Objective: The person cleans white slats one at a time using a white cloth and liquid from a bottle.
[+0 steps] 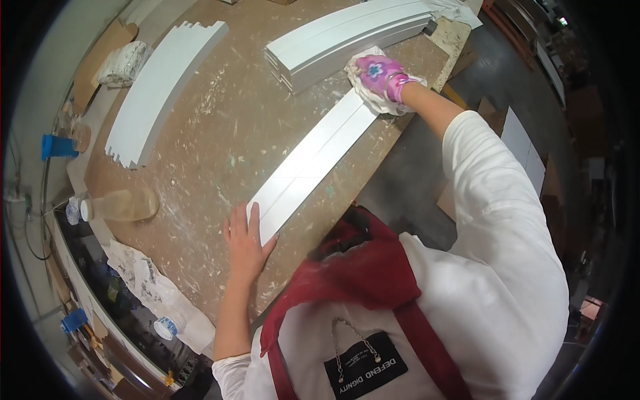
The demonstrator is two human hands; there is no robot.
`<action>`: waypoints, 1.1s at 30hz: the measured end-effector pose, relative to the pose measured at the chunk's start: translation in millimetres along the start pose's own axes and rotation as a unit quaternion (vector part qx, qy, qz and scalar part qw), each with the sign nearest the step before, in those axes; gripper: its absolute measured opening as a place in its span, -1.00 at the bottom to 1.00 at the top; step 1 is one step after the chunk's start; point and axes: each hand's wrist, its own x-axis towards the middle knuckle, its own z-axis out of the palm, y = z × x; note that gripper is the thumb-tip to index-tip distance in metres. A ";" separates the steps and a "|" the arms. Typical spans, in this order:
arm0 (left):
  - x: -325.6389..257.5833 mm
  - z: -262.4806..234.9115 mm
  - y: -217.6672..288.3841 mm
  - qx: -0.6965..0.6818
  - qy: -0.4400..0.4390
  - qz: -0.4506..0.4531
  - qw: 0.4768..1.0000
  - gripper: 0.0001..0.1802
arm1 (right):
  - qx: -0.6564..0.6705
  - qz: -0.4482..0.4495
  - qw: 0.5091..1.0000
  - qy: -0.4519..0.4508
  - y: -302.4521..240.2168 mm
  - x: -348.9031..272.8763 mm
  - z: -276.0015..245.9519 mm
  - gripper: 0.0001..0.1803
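A long white board (313, 160) with thin lines along its length lies slantwise on the worktable. At its near-left end rests my left hand (245, 241), bare, with the fingers stretched out and spread against the board's end and edge. My right hand (383, 75) wears a pink and purple flowered glove. It is closed on a crumpled white rag (377, 101), pressing it onto the far end of the board. The rag and glove cover that end.
The stained brown worktable (220, 133) also carries stacked white boards (347, 37) at the back and a row of white boards (167, 87) at left. A jar of cloudy yellowish liquid (123, 205) lies near the left edge, with stained paper (150, 280) below it.
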 end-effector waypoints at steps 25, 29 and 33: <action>2.4 4.6 -6.3 -0.017 -0.010 -0.007 1.000 -0.07 | 0.144 0.012 0.989 0.044 -15.8 -24.2 -77.2 -0.84; 3.7 -1.7 -5.1 -0.015 -0.017 0.005 1.000 -0.06 | -0.065 -0.030 0.996 -0.052 42.6 -30.5 -68.4 -0.80; 2.6 5.8 -4.8 -0.017 -0.003 -0.010 1.000 -0.05 | -0.048 -0.011 0.998 0.041 16.8 -42.5 -23.3 -0.74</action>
